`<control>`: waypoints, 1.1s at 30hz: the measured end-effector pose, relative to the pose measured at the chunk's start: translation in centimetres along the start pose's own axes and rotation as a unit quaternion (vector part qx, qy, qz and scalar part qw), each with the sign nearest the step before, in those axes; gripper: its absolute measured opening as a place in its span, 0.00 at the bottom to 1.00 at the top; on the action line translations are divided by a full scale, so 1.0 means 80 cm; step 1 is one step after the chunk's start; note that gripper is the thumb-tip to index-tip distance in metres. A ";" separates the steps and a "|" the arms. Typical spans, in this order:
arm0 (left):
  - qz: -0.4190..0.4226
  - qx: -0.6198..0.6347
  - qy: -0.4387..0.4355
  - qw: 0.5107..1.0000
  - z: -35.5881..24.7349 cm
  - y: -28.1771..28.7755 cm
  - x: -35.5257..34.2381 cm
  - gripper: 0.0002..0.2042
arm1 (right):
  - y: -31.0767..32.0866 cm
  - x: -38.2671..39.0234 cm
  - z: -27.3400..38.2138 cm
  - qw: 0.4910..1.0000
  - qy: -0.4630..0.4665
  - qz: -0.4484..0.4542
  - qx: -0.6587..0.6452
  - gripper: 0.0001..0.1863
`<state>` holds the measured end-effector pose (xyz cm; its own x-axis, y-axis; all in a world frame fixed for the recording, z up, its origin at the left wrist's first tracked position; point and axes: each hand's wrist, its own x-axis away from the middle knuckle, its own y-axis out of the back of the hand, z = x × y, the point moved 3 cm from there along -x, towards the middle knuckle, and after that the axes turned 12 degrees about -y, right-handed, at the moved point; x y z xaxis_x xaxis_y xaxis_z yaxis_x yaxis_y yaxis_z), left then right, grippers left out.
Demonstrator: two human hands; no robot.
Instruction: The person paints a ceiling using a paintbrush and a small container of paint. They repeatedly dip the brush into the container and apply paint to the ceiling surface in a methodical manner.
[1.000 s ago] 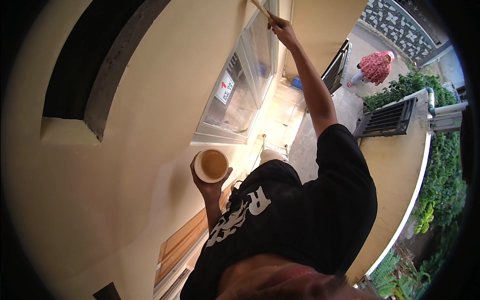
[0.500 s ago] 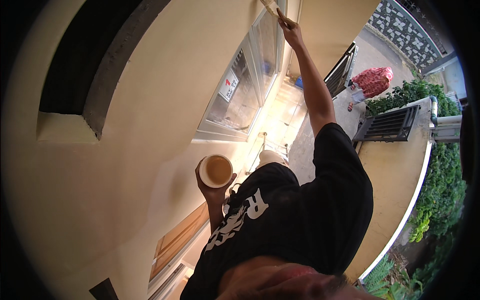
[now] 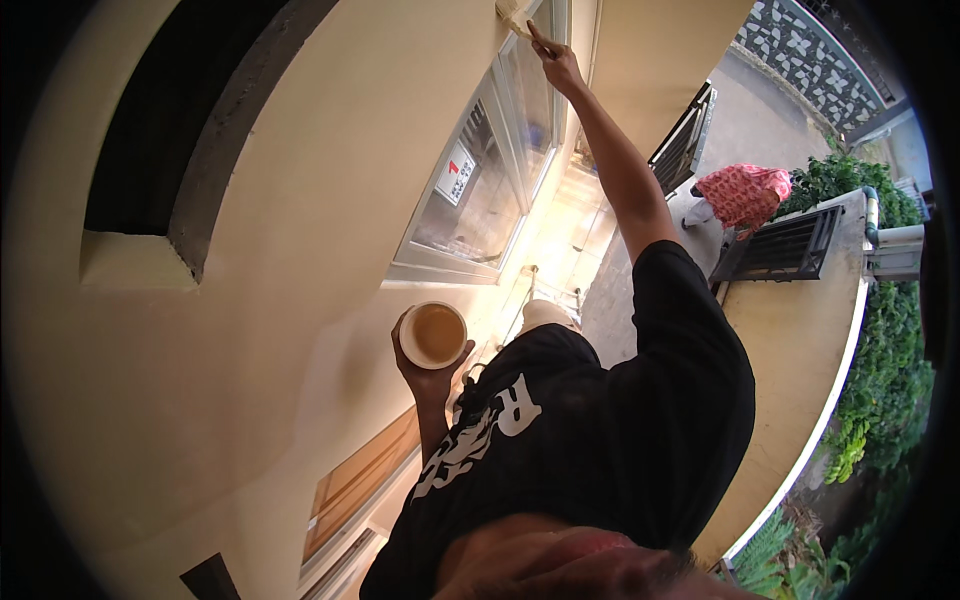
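Note:
My left hand [image 3: 428, 382] is wrapped round a round pale cup [image 3: 434, 365], held in front of my body close to the wall. Tan liquid that looks like paint [image 3: 436, 333] lies inside the cup. My right arm is stretched far up and forward. At its end my right hand [image 3: 560, 66] grips a paintbrush [image 3: 514, 19] by the handle. The brush's pale bristle end is at the cream wall [image 3: 330, 170], just beside the top of the window frame; whether it touches the wall I cannot tell.
A white-framed window [image 3: 480, 185] with a paper sign is set in the wall. Below me stands a thin metal frame [image 3: 533, 270], perhaps a ladder. At the right a person in red patterned clothing [image 3: 742, 195] walks near a dark metal gate [image 3: 785, 247]. A dark recess [image 3: 180, 130] opens at upper left.
My right hand and the paintbrush have moved slightly left and down along the wall. The cup stays nearly in place. The person at the right has walked nearer, toward the gate.

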<state>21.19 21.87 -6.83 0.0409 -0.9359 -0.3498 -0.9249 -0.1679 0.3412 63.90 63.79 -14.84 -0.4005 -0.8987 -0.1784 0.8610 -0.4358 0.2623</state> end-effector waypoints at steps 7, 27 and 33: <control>-0.031 -0.015 -0.006 0.999 -0.005 0.000 0.015 0.49 | 0.017 0.013 -0.041 0.986 -0.004 0.033 0.164 0.24; -0.035 0.014 0.006 0.999 0.002 -0.002 0.018 0.50 | 0.056 -0.005 0.009 0.970 -0.077 0.082 -0.217 0.21; -0.052 -0.004 0.004 0.999 -0.011 0.005 0.026 0.49 | 0.032 -0.007 0.030 0.908 -0.177 0.285 -0.251 0.30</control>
<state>21.25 19.64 -6.68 0.1396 -0.9154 -0.3774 -0.9125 -0.2669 0.3099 65.55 63.05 -11.79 0.1565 -0.9693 0.1898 0.9588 0.1030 -0.2646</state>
